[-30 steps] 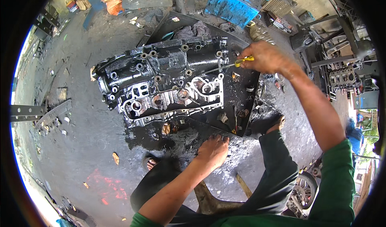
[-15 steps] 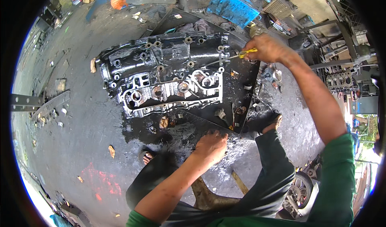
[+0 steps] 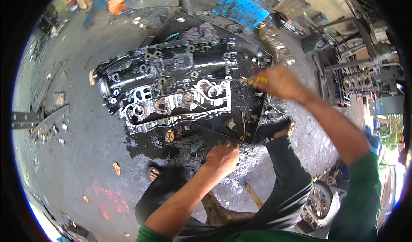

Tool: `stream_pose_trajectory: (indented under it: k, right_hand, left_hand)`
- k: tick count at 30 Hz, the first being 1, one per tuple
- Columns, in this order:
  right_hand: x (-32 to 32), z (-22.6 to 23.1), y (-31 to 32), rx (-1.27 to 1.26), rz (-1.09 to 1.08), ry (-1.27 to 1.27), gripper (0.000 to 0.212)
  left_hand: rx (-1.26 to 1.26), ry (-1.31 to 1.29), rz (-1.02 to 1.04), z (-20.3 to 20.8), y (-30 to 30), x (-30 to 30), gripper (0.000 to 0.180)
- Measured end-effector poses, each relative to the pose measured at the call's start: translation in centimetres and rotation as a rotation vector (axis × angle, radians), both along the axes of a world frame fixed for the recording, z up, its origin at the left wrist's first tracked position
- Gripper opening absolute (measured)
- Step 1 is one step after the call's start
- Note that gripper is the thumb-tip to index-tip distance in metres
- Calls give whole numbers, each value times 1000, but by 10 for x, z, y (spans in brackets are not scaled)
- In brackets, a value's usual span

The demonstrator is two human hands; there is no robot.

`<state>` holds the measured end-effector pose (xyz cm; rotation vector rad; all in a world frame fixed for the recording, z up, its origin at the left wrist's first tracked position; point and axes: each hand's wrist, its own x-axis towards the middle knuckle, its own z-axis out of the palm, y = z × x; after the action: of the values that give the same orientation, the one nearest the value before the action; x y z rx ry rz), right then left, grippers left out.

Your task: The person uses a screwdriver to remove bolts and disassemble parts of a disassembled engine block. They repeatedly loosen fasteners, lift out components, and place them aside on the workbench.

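My right hand is closed round the yellow handle of a screwdriver, to the right of the engine part. Motion blurs the hand, and the shaft cannot be made out. The black, oily engine casting has several round bolt bosses; along its near side runs a bare silver face with open recesses. My left hand is held between my knees, near the tray's front corner. Its fingers are curled; whatever they may hold is hidden.
Under the casting lies a dark metal tray, its right part littered with small pieces. A grey rag lies behind the casting. Further off are a blue box and an orange bag. I sit on a low wooden stool.
My right hand has come nearer to me with the screwdriver, away from the casting its shaft was pointing at. My left hand has hardly moved. The whole view has shifted slightly.
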<state>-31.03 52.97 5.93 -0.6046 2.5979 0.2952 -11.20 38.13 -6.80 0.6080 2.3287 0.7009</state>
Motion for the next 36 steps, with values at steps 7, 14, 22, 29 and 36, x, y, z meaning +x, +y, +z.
stream_pose_trajectory:
  k: [7,14,22,29,36]
  right_hand:
    - [94,-86,50,-328,-496,-13,41]
    - [60,-65,53,-270,-337,-28,45]
    - [38,2,-2,-2,78,283,31]
    - [-33,32,-15,195,290,166,37]
    - [-30,-5,-11,46,300,16,39]
  left_hand:
    - [22,105,35,7,-16,8,44]
    - [59,66,95,10,-24,5,38]
    - [47,65,157,14,-36,-10,37]
    - [90,44,159,23,-39,-7,38]
    - [121,107,156,21,-37,-1,38]
